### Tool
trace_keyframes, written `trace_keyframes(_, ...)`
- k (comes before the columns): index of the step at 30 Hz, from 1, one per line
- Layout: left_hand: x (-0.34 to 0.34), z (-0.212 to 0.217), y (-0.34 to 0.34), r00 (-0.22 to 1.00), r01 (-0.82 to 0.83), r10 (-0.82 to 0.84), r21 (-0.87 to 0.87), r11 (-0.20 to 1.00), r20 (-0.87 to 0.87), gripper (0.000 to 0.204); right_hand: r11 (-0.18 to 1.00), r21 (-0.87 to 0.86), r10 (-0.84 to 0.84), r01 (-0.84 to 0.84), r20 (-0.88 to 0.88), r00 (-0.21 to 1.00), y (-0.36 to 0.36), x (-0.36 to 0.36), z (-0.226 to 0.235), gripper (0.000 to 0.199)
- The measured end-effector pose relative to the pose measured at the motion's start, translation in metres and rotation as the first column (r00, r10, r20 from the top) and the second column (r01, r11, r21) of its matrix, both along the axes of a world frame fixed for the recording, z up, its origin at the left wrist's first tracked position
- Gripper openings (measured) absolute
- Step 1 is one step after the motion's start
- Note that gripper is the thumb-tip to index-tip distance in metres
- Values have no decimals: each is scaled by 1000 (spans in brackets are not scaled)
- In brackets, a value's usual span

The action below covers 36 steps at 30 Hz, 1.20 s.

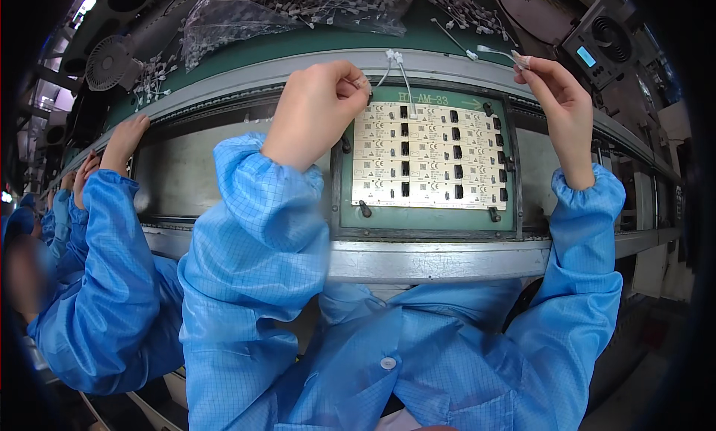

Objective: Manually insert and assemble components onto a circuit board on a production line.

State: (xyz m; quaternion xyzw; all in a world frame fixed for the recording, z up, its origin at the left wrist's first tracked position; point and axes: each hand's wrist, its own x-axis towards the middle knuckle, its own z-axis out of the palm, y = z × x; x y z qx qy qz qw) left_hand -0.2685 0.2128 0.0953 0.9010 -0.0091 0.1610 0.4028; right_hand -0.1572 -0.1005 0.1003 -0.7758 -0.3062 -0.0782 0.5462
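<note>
Ahead of me a green fixture (429, 221) with dark clips along its edges carries a panel of pale circuit boards (429, 156) with black components. A short white cable (406, 84) rises from the panel's top row, its white plugs lying over the metal rail behind. My left hand (313, 114) is closed in a pinch above the fixture's upper left corner; whatever its fingertips hold, if anything, is hidden. Off the fixture's upper right, my right hand (559, 99) pinches another short white cable (496, 51) with small end connectors.
Metal rails (440, 261) run before and behind the fixture. On the green bench lie a clear plastic bag (231, 24) and piles of white cables (466, 10). A small fan (112, 62) stands left, a device with a lit display (597, 47) right. A co-worker's hand (125, 140) rests at the left.
</note>
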Motion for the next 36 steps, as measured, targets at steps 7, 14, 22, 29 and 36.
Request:
trace_keyframes(7, 1, 7, 6, 992, -66, 30, 305, 950, 123, 7, 1000, 13, 21, -22, 80, 997, 22, -17, 7, 21)
trace_keyframes(14, -12, 3, -4, 980, -134, -34, 774, 619, 196, 5, 986, -127, -53, 104, 354, 934, 23, -29, 0, 21)
trace_keyframes(22, -10, -2, 1, 989, 6, -111, 721, 693, 98, 13, 998, 9, -60, 60, 293, 954, 14, -18, -10, 18)
trace_keyframes(29, -2, 4, 14, 994, 97, -59, 525, 846, -89, 9, 999, -27, -18, 23, 173, 985, 2, -15, -10, 23)
trace_keyframes(36, -4, 1, 10, 996, 76, -43, 547, 833, -73, 11, 1000, -15, -15, 17, 163, 987, 0, -11, -14, 24)
